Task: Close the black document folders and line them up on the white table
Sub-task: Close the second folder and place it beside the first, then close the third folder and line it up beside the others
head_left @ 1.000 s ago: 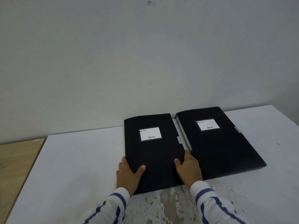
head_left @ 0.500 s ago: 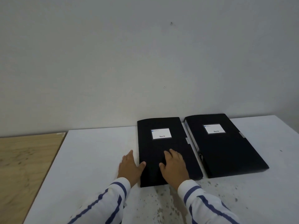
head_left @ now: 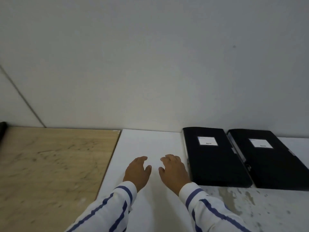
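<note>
Both hands, left (head_left: 137, 171) and right (head_left: 173, 171), hung spread and empty; I judged the nearer stiff black plastic document folder (head_left: 215, 158) at the white table's (head_left: 150, 141) back edge light, slidable, best gripped by its long edges.

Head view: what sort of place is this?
Probably an office or a plain recording room: two closed black document folders on a worn white table, a bare white wall, a wooden surface alongside.

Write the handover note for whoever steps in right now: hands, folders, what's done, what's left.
Left hand: open, empty, over the white table.
Right hand: open, empty, just left of the near folder, not gripping it.
Both folders are closed, label up, side by side at the wall; the far folder sits slightly lower, with a small gap.
Left: at most a small nudge to even the front edges.
</note>
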